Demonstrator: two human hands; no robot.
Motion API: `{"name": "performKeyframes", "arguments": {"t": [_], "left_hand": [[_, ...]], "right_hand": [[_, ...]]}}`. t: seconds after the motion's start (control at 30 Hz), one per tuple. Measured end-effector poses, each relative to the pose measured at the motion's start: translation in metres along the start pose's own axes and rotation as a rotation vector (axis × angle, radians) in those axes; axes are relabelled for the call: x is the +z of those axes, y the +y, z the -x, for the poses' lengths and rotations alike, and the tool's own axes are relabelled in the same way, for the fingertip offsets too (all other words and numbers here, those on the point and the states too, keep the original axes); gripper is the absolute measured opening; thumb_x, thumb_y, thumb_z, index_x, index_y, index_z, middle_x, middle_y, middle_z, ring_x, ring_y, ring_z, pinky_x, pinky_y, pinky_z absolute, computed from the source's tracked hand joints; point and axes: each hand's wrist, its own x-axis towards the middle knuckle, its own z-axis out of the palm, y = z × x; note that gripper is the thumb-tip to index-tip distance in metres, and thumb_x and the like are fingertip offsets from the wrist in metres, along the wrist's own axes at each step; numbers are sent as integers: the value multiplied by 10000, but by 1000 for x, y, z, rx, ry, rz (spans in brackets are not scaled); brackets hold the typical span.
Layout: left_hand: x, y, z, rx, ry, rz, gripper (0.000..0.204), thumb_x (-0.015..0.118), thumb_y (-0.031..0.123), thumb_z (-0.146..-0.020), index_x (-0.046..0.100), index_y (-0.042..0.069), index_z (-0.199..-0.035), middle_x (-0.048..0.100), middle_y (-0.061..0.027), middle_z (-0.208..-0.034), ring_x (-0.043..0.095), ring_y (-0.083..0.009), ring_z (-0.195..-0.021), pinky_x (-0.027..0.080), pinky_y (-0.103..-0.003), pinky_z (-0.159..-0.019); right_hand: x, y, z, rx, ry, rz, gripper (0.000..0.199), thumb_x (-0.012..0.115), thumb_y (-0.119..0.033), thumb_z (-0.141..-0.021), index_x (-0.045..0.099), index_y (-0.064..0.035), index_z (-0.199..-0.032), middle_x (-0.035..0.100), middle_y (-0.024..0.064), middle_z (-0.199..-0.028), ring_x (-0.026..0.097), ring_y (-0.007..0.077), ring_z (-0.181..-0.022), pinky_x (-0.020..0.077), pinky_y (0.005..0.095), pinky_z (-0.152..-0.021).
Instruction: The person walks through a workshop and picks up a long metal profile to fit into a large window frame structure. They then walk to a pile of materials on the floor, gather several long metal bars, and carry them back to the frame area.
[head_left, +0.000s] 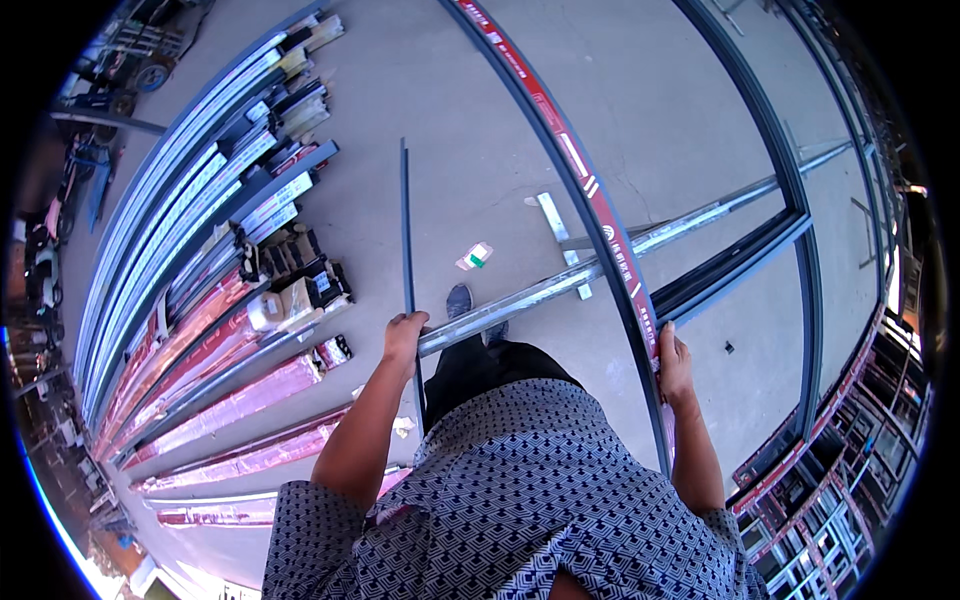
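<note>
1. At the far left, long aluminium profiles wrapped in pink and white film [215, 330] lie in a stack on the grey concrete floor [660, 110], their cut ends facing the person; they are well apart from both hands.
2. The left hand [404, 335] is closed around the near end of a long silver metal bar [560, 282] that runs up and to the right across the floor; a thin dark strip [405, 220] stands just beside this hand and stretches away from it, and I cannot tell whether the fingers also touch it.
3. A dark shoe [459, 300] shows just beyond the left hand, close under the bar; a small white and green scrap [475, 256] lies on the floor further out.
4. A long dark grey frame profile with a red printed film strip [585, 190] crosses over the silver bar; the right hand [672, 362] is clasped on its near part, thumb on the red face.
5. At the right, a dark grey frame [790, 230] lies flat on the floor; stacked frames [850, 480] stand at the far right edge.
6. By my judgement, handling these long pieces well calls for both grips to be kept firm and level, so neither far end swings or scrapes the film; the feet should stay clear of the bar.
</note>
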Motion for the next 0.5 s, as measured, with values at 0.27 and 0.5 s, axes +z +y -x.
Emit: {"name": "performKeyframes", "arguments": {"t": [0.27, 0.5], "left_hand": [[-68, -1, 30, 111, 117, -230, 359, 665, 320, -925, 614, -14, -1047, 712, -118, -873, 700, -195, -738, 552, -338, -682], [-165, -47, 9, 199, 282, -516, 496, 680, 421, -885, 664, -68, -969, 709, -283, -843, 719, -444, -867, 540, -484, -824]], "right_hand": [[6, 8, -2, -79, 74, 17, 752, 358, -556, -1135, 687, 111, -1025, 674, 173, -868, 565, 199, -859, 501, 374, -863], [19, 18, -1, -16, 324, 256, 810, 306, -629, -1102, 712, 69, -1041, 662, 291, -839, 652, 399, -828, 510, 481, -836]]}}
